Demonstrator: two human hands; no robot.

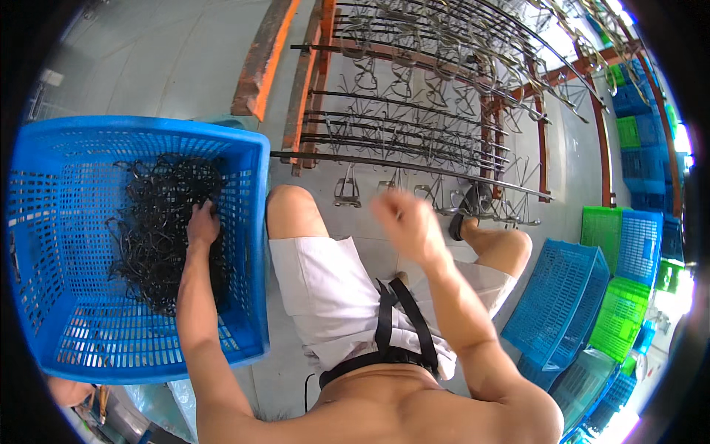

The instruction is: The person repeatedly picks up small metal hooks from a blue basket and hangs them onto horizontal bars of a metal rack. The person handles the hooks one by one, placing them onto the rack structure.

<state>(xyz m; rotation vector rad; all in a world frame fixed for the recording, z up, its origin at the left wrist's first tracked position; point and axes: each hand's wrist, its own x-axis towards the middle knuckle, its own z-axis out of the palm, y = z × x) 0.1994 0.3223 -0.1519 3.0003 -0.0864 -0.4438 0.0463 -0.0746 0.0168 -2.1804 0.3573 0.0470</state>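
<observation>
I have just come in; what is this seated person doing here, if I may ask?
The person's left hand is inside the blue crate, at a tangled heap of dark, thin pieces; whether it grips one is unclear. The right hand, blurred, is held out near the front rod of a rack, where metal wire pieces hang. I cannot tell if it holds anything.

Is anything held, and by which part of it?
The left hand is among dark tangled pieces; the right hand is blurred. Whether either holds anything cannot be told.
</observation>
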